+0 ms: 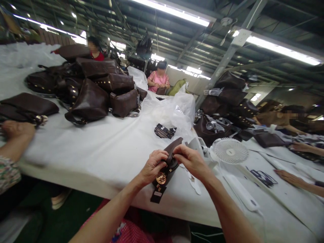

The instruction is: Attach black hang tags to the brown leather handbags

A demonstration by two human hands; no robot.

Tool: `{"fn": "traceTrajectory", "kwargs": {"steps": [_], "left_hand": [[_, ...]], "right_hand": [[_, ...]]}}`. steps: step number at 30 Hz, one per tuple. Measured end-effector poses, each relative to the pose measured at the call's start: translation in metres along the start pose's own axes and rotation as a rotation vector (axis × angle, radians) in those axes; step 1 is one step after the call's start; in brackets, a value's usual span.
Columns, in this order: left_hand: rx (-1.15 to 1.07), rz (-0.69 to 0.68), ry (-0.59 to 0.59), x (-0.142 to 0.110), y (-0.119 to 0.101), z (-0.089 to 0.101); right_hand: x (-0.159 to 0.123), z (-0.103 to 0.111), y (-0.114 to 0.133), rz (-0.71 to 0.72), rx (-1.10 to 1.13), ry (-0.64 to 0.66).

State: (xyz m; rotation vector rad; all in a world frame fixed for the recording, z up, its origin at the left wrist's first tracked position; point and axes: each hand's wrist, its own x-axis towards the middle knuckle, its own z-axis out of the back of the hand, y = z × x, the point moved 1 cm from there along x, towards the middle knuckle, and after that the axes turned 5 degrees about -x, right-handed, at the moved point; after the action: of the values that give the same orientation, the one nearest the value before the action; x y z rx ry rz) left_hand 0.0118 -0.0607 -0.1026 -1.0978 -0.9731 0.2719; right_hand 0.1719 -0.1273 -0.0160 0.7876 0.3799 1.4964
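Here's the small dark brown bag [170,175], right at the near edge of the counter [106,152], its gold medallion [161,178] and black tag [158,194] toward you. It looks like fine fingertip work on the bag; the next move seems to call for a steady left and a delicate right. Your left hand [155,165] grips the side, thumb across; your right hand [188,158] pinches the upper part, fingers curled. Both forearms reach forward, converging. Beyond lie black labels [164,131]; a white fan [231,151] stands to the right.
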Motion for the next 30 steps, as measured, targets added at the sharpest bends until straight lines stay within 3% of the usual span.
{"fn": "traceTrajectory", "kwargs": {"steps": [3, 6, 10, 12, 16, 19, 24, 30], "left_hand": [[-0.031, 0.015, -0.003, -0.003, 0.0, -0.003], [-0.176, 0.062, -0.082, -0.008, -0.001, -0.009], [-0.339, 0.071, -0.099, -0.006, -0.008, -0.013], [-0.306, 0.028, -0.059, -0.004, -0.012, -0.012], [-0.205, 0.021, -0.086, -0.011, -0.013, -0.009], [-0.107, 0.034, -0.08, -0.026, -0.008, -0.017], [-0.114, 0.131, -0.247, -0.032, -0.009, -0.031], [0.13, -0.018, -0.085, -0.015, -0.03, -0.01]], "right_hand": [[0.007, 0.001, 0.002, -0.05, 0.219, 0.093], [0.005, -0.003, 0.007, -0.192, 0.489, 0.152], [-0.007, -0.013, 0.015, -0.326, 0.618, 0.104], [-0.011, -0.018, 0.017, -0.369, 0.647, 0.045], [-0.014, -0.026, 0.014, -0.422, 0.703, -0.067], [-0.016, -0.027, 0.011, -0.398, 0.655, -0.054], [-0.022, -0.019, 0.017, -0.225, 0.537, 0.046], [-0.022, -0.02, 0.04, -0.099, 0.461, 0.106]]}}
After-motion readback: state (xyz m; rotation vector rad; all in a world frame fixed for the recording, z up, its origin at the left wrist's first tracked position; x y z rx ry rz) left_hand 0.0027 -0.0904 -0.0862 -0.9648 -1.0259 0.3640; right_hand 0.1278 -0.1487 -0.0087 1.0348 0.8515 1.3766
